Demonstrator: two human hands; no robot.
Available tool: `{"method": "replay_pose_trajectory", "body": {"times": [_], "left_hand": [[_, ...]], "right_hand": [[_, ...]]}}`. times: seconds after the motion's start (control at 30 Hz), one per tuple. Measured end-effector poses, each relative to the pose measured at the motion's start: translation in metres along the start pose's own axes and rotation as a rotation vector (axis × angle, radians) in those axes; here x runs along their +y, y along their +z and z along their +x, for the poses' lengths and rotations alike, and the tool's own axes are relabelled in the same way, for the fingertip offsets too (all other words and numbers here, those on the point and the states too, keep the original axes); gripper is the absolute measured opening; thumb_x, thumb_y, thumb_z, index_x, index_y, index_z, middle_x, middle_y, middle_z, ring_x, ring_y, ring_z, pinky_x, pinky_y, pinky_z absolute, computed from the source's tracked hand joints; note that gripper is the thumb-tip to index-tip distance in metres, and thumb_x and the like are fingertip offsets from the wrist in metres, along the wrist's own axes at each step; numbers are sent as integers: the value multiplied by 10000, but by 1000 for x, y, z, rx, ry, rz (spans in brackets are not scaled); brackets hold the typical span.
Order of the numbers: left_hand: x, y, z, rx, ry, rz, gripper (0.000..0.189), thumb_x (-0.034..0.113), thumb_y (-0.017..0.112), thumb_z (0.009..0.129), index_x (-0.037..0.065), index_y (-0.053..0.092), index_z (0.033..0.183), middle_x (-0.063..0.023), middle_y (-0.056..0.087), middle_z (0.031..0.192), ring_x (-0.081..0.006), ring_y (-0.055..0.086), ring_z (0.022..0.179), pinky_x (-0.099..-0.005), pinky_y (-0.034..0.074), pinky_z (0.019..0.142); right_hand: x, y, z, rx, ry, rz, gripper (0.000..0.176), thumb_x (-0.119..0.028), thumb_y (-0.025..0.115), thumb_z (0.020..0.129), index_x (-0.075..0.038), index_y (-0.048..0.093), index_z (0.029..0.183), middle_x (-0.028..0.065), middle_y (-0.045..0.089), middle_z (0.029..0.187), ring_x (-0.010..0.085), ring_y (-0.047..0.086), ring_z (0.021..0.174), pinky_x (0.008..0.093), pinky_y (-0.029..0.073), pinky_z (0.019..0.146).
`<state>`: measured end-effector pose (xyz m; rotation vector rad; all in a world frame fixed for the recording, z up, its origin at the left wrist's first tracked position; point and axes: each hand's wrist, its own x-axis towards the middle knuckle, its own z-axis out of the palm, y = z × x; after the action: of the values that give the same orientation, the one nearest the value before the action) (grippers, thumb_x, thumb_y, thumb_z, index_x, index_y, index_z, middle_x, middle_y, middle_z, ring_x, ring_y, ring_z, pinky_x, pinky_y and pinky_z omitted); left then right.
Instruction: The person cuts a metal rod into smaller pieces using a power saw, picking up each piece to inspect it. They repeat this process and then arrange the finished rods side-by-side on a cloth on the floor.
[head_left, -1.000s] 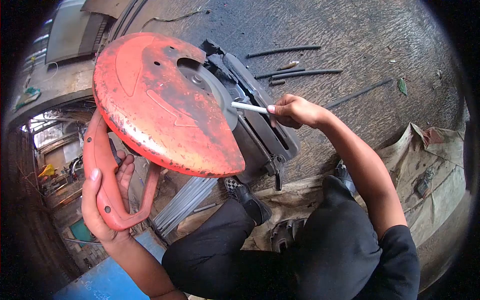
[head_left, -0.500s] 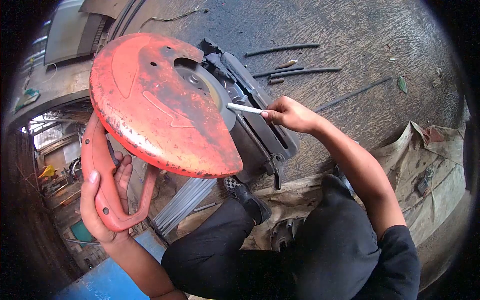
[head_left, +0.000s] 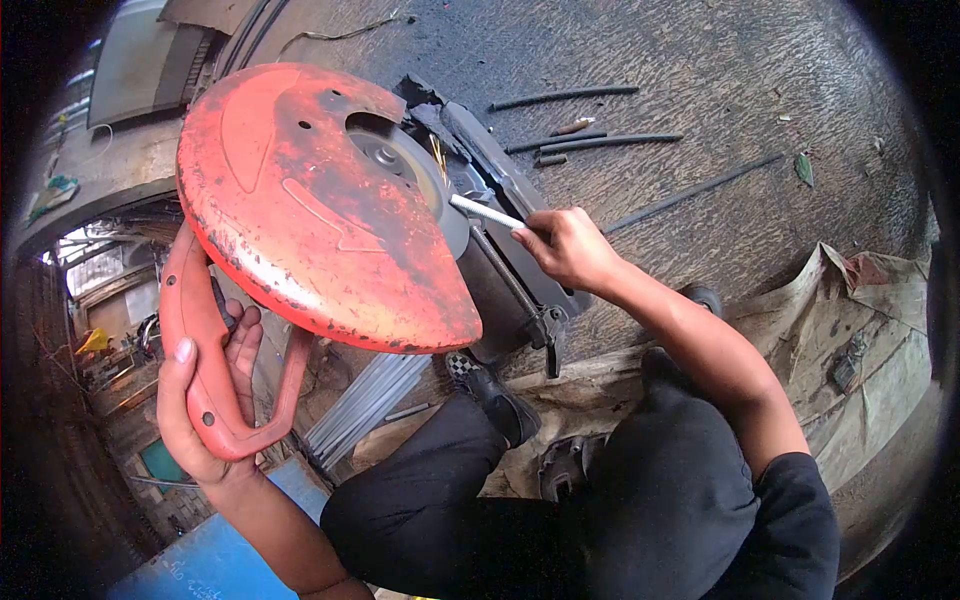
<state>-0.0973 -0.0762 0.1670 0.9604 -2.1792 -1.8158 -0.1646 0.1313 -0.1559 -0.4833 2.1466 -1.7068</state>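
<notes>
My left hand [head_left: 215, 385] is wrapped round the red handle [head_left: 192, 330] of a cut-off saw. The saw's scuffed red blade guard [head_left: 300, 200], with an arrow moulded into it, covers most of the grey cutting disc [head_left: 455, 232]. In my right hand [head_left: 568, 245] a short silvery threaded rod [head_left: 485, 211] is gripped near its end. The rod's far end is right at the disc's edge, over the saw's dark base [head_left: 508, 270]. Orange sparks [head_left: 438, 155] show just beyond that end.
Several black rods [head_left: 620, 142] lie on the rough floor beyond the saw. A bundle of long grey rods [head_left: 365, 405] is beside my foot [head_left: 495, 400]. A crumpled tarp [head_left: 870, 350] spreads at the right, and a blue panel [head_left: 235, 545] is at the lower left.
My right hand has shifted slightly left and turned, bringing the threaded rod's end a little up and left at the disc. Sparks now show. My left hand keeps its grip on the handle.
</notes>
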Motion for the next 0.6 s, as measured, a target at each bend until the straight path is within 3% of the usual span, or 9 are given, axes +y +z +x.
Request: {"method": "replay_pose_trajectory", "body": {"times": [0.23, 0.3, 0.43, 0.53, 0.57, 0.6], "left_hand": [[0, -1, 1, -8, 2, 2, 646, 273, 500, 880, -116, 321, 1363, -278, 529, 1185, -364, 553, 1095, -439, 407, 1021], [-1, -2, 1, -25, -3, -19, 646, 272, 504, 880, -113, 320, 1365, -276, 527, 1188, -360, 556, 1086, -435, 405, 1021], [-1, 1, 1, -18, 16, -16, 631, 270, 516, 882, -112, 339, 1353, -264, 541, 1168, -349, 563, 1069, -427, 408, 1014], [0, -10, 3, -33, 10, 47, 618, 307, 540, 884, -47, 362, 1358, -202, 550, 1191, -299, 563, 1073, -445, 451, 980], [1, -13, 3, -6, -6, 82, 619, 303, 538, 888, -65, 359, 1353, -215, 548, 1187, -308, 564, 1065, -424, 453, 970], [2, -14, 3, 19, -22, 115, 620, 299, 537, 892, -82, 357, 1348, -228, 546, 1184, -318, 566, 1058, -403, 455, 959]], "right_hand": [[8, 13, -4, 112, -95, -80, 235, -183, 633, 863, 16, 588, 746, 223, 538, 643, 405, 559, 594, 450, 447, 553], [12, 16, -4, 201, -175, -232, 197, -188, 631, 855, -16, 596, 766, 177, 566, 678, 386, 589, 627, 459, 481, 573], [15, 3, 3, 185, -200, -433, 161, -211, 622, 854, -57, 621, 806, 132, 584, 712, 356, 614, 661, 455, 503, 574], [28, -12, 18, 211, -276, -551, 162, -257, 623, 855, -96, 645, 865, 109, 593, 718, 323, 616, 649, 443, 487, 555], [19, -20, 23, 163, -158, -550, 166, -272, 626, 856, -113, 656, 896, 101, 603, 753, 316, 619, 736, 458, 467, 644], [15, -26, 26, 185, -165, -534, 171, -278, 625, 858, -120, 663, 910, 95, 609, 779, 310, 614, 794, 458, 447, 691]]}}
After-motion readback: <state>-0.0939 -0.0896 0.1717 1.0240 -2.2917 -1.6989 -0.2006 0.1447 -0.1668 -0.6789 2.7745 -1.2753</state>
